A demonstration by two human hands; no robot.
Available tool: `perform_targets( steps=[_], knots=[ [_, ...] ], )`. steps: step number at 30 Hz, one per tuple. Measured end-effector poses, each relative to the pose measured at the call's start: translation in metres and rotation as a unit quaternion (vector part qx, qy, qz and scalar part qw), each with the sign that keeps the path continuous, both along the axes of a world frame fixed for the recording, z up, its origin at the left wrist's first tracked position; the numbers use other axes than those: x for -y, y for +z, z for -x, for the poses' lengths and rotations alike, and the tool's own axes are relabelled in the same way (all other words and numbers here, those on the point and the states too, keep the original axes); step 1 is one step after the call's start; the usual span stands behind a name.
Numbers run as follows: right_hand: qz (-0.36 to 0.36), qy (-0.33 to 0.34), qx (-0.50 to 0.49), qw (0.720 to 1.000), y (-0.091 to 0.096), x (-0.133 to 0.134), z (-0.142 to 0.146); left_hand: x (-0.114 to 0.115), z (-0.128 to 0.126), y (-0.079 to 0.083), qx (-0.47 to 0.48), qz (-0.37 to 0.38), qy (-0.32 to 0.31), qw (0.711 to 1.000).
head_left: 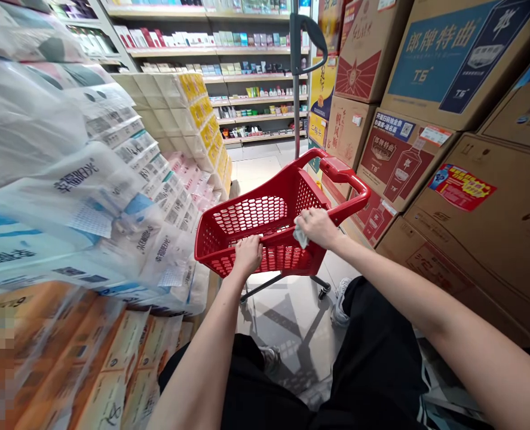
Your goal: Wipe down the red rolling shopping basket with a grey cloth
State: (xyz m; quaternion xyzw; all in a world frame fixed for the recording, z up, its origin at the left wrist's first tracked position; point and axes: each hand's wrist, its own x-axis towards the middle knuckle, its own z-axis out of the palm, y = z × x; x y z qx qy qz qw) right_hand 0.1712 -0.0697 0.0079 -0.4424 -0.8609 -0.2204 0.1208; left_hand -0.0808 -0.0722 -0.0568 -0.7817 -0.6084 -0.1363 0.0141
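Note:
A red plastic shopping cart (pixel 251 210) with a perforated basket stands in front of me on a dark wheeled frame. My left hand (pixel 248 254) is closed over the near rim of its basket. Farther right along that rim, close to the red push handle (pixel 343 173), is my right hand (pixel 315 227). Its fingers are closed on a crumpled whitish cloth (pixel 300 233), pressed against the rim. Whether it is fabric or tissue I cannot tell. The part of the basket floor that shows through the opening has nothing visible on it.
Stacked plastic-wrapped tissue packs (pixel 125 197) line my left, with orange packs (pixel 67 352) below. Cardboard cartons (pixel 426 65) rise on the right. Shelves (pixel 251 54) of small boxes and bottles stand at the back. A grey pole (pixel 296 113) with a handle rises behind the cart.

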Motion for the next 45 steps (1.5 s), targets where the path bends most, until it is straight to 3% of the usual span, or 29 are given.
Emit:
perform_targets(
  steps=[4,7,12,18,22,31,36,42,45],
  knots=[
    [0.051,0.04,0.013,0.998,-0.02,0.0,0.063,0.009,-0.006,0.0,0.001,-0.004,-0.027,1.0],
    [0.053,0.058,0.016,0.997,-0.03,0.003,0.08,0.017,-0.01,0.001,0.008,-0.003,-0.037,0.999],
    [0.026,0.031,0.014,0.999,-0.024,0.013,0.042,0.021,-0.016,0.004,0.025,0.006,-0.059,0.998],
    [0.019,-0.047,0.076,0.996,0.017,0.018,-0.036,0.02,-0.027,0.006,0.025,0.008,-0.062,0.998],
    [0.004,-0.081,0.116,0.99,0.031,0.014,-0.06,0.02,-0.038,0.005,0.019,0.003,-0.057,0.998],
    [0.04,-0.02,0.178,0.983,0.034,-0.007,-0.063,0.024,-0.057,0.008,0.017,0.013,-0.024,0.999],
    [0.046,0.022,0.154,0.987,0.023,-0.009,-0.043,0.028,-0.058,0.008,0.014,0.024,-0.026,0.999],
    [0.014,0.058,0.079,0.995,-0.002,-0.007,-0.016,0.027,-0.036,0.012,0.036,0.037,-0.085,0.995],
    [-0.029,0.071,0.024,0.997,-0.012,-0.005,-0.022,0.03,-0.015,0.015,0.008,0.032,-0.058,0.998]
  ],
)
